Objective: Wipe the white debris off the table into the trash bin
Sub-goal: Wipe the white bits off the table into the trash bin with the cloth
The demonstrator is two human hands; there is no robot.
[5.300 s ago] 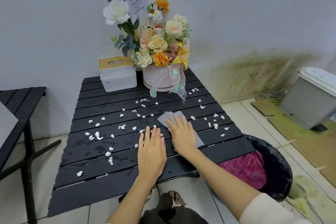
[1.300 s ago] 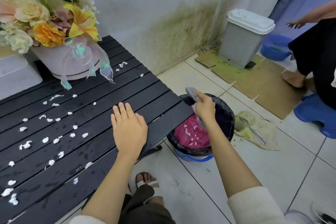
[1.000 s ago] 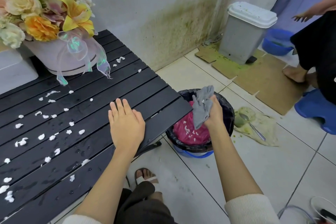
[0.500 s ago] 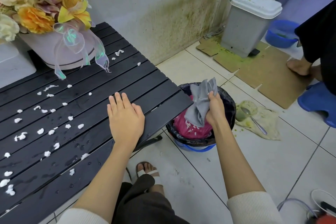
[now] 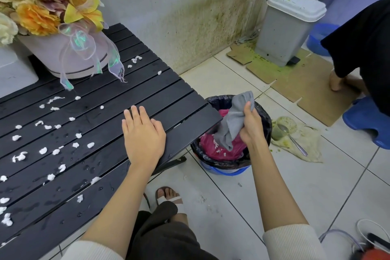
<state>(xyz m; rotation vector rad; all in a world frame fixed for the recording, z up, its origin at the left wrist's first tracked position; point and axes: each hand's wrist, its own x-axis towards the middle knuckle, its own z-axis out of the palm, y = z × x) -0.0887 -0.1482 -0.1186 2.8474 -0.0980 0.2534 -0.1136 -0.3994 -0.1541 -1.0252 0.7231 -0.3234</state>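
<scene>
The black slatted table [image 5: 164,93] is wet and carries several bits of white debris [image 5: 43,150] over its left and middle parts. My left hand [image 5: 143,135] lies flat, fingers apart, near the table's right edge. My right hand [image 5: 251,124] grips a bunched grey cloth [image 5: 233,120] that hangs over the trash bin [image 5: 261,112], a round bin with a black liner on the floor just right of the table. A pink bag [image 5: 211,148] inside the bin has white bits on it.
A flower arrangement in a pale round box [image 5: 69,59] stands at the table's back left. A grey lidded bin [image 5: 289,27] is by the wall. A cup and spoon [image 5: 283,127] lie on a stained cloth. Another person [image 5: 363,48] stands at right by a blue stool [image 5: 367,124].
Earlier my right hand wiped the cloth on the table. It then carried the cloth to the bin and now holds it bunched lower over the opening. My left hand stays flat on the table.
</scene>
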